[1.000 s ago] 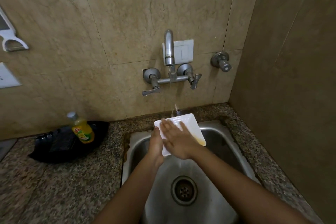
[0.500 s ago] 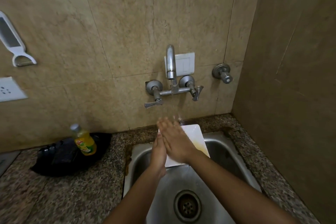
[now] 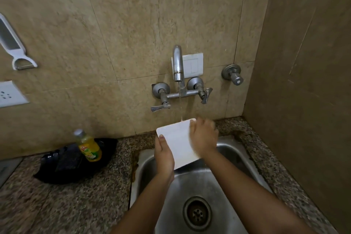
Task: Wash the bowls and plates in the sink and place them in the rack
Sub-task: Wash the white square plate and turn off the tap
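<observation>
Closest in, one steel sink (image 3: 205,182) with a single round drain (image 3: 197,213), set into a speckled granite worktop (image 3: 57,205). Two bare forearms reach in over the basin. There's just one plate (image 3: 176,142), white and squarish, held tilted above the back of the sink, no bowls visible. The left hand (image 3: 164,155) grips its left edge, thumb on the top face. The right hand (image 3: 203,137) lies over the plate's right side, fingers up at the far corner, but it's blurry, so I can't tell if they're flat or hooked over the edge. Left of the sink, one yellow soap bottle (image 3: 88,146) leans on one black tray thing (image 3: 62,167). On the wall behind, one tap (image 3: 178,62) with two lever handles, its water stream (image 3: 180,104) hitting the plate's far edge, plus one separate valve (image 3: 232,74).
</observation>
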